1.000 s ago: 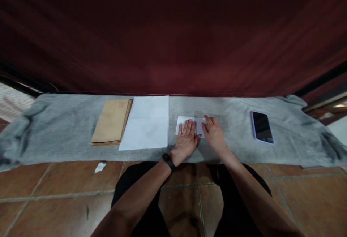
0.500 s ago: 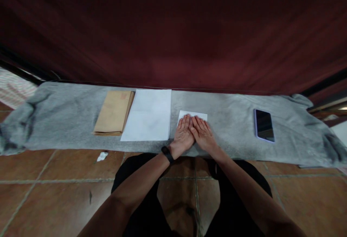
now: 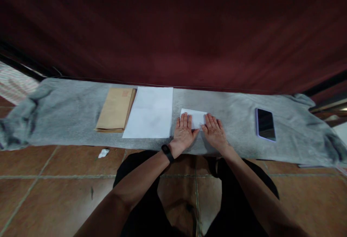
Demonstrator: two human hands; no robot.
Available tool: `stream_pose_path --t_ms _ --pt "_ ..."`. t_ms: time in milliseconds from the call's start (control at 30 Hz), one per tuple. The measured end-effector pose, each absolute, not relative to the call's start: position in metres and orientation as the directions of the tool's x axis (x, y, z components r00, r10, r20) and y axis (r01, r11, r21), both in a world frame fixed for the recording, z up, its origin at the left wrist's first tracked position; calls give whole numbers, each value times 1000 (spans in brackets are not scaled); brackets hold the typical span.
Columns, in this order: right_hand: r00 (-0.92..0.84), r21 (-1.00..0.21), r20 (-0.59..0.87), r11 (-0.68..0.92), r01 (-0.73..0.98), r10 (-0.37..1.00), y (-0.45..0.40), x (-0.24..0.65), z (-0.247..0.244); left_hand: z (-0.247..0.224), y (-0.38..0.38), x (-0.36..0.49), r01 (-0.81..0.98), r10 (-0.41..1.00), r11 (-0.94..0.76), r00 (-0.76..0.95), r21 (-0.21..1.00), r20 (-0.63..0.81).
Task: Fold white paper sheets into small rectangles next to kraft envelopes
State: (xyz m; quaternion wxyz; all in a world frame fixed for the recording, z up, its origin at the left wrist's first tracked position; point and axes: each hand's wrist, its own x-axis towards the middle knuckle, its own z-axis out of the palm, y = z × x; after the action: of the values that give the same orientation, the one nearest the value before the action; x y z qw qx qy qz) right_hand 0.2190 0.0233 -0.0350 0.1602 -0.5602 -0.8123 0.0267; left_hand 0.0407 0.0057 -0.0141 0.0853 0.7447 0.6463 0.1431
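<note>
A small white piece of paper (image 3: 195,118), seemingly folded, lies on the grey cloth in front of me. My left hand (image 3: 184,132) rests flat on its left part, fingers pointing away from me. At the paper's right edge, my right hand (image 3: 215,132) lies flat with its fingers stretched out. The middle of the paper shows between the two hands; its ends are partly hidden under them. To the left of my left hand is a stack of larger white sheets (image 3: 150,112).
Brown envelopes (image 3: 115,108) lie stacked left of the sheets. A phone (image 3: 265,124) in a purple case lies at the right. The grey cloth (image 3: 70,112) covers a narrow bench before a dark red curtain (image 3: 173,31). A white scrap (image 3: 103,153) lies on the tiled floor.
My hands, which lay together over the paper, have moved apart. The right one slid to the right, and the middle of the paper now shows. The view has shifted slightly.
</note>
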Motion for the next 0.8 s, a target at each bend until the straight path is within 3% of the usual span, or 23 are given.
stream_pose_path --t_ms 167,300,433,533,800 --pt "-278 -249 200 323 913 939 27 220 -34 -10 7 39 941 990 -131 106 312 96" --pt "-227 -342 169 273 899 959 36 213 -26 -4 17 42 946 990 -100 64 309 123" --pt "-252 -394 181 305 867 950 40 198 -18 -3 30 46 927 961 -257 214 274 177" --pt "-328 -369 176 371 852 928 39 187 -18 -9 37 49 905 939 -341 317 253 131" --pt "-352 -267 177 389 882 919 37 185 -27 -18 41 47 936 966 -260 251 238 67"
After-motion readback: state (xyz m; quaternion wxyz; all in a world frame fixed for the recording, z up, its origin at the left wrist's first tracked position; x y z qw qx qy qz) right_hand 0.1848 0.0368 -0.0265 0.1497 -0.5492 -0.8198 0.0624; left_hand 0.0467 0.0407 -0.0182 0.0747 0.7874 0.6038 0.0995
